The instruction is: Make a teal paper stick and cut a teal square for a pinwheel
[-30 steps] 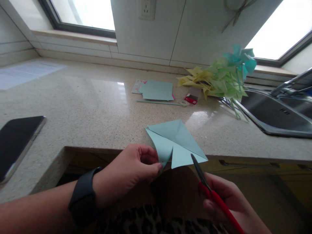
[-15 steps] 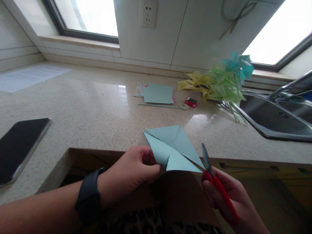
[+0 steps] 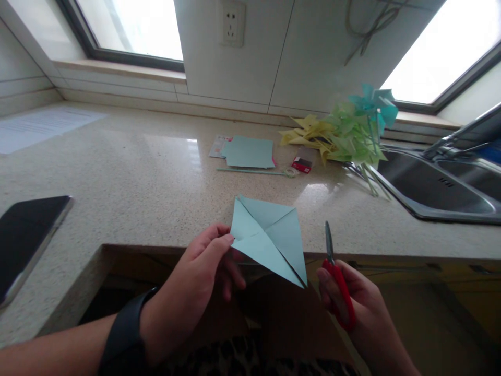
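Observation:
A square sheet of light blue paper (image 3: 266,232) hangs just off the counter's front edge, creased and slit along its diagonals toward the middle. My left hand (image 3: 207,266) pinches its left side between thumb and index finger; the other fingers curl beneath. My right hand (image 3: 352,303) grips red-handled scissors (image 3: 341,292) by the loops. Their blades look closed, point upward and stand apart from the paper, to its right. A dark watch band circles my left wrist.
On the counter (image 3: 156,209) lie a phone (image 3: 31,235), printed sheets (image 3: 47,125), stacked blue paper (image 3: 250,151), a thin stick (image 3: 250,171), a tape roll (image 3: 290,171) and a small red box (image 3: 302,164). Paper pinwheels (image 3: 348,136) rest beside the sink (image 3: 450,183).
The scissors have come away from the paper's right corner. My left hand has shifted left and turned the sheet, whose left side now lies flatter.

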`<state>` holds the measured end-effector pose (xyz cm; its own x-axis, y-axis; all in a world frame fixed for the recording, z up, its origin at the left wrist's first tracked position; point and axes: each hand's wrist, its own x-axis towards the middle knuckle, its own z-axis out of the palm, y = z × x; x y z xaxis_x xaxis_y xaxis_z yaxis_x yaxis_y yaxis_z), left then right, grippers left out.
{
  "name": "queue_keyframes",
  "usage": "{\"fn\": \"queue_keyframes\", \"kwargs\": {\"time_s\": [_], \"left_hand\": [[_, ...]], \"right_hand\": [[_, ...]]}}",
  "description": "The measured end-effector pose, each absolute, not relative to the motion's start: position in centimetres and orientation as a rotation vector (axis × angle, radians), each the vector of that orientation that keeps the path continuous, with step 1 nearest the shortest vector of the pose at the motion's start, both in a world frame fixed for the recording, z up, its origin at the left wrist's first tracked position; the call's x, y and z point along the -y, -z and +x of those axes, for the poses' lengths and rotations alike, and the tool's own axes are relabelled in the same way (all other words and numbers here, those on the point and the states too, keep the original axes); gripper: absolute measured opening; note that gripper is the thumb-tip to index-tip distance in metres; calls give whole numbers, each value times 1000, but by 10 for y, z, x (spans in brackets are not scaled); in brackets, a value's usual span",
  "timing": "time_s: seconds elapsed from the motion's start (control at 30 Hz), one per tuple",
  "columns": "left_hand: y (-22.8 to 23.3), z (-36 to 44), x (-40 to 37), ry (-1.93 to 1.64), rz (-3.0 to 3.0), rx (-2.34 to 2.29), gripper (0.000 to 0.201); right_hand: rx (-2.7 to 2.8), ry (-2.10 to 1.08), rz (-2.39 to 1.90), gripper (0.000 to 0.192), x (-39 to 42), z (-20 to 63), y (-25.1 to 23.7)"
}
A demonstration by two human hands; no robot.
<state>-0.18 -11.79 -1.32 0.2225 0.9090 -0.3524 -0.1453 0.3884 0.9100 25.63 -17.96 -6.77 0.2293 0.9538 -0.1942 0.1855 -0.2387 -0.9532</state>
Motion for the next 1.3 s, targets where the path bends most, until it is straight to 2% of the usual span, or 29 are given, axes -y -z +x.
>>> {"fn": "queue_keyframes", "kwargs": {"time_s": [0.2, 0.37, 0.5, 0.77, 0.87, 0.93, 1.07, 1.13, 1.3], "left_hand": [[17, -1, 120, -901, 923, -1095, 41], [19, -1, 124, -984, 1000, -1088, 50], [18, -1, 128, -964, 1008, -1088, 38], [21, -5, 148, -924, 1126, -1038, 15], [14, -7, 156, -755, 1425, -916, 22], [12, -5, 156, -653, 1595, -846, 15], [16, 0, 152, -571, 1687, -831, 41], [20, 1, 150, -547, 1683, -874, 46], [22, -1, 143, -562, 1604, -995, 28]], "right_hand": [[1092, -1144, -1588, 41, 180, 250, 74], [905, -1074, -1557, 41, 175, 226, 61], [807, -983, -1548, 42, 172, 213, 54], [667, -1002, -1535, 43, 175, 206, 62], [672, -973, -1578, 44, 178, 202, 59], [638, -975, -1568, 44, 181, 198, 59], [584, -1063, -1513, 42, 185, 190, 61], [605, -1086, -1515, 41, 188, 186, 60], [608, -1167, -1491, 39, 193, 174, 56]]}}
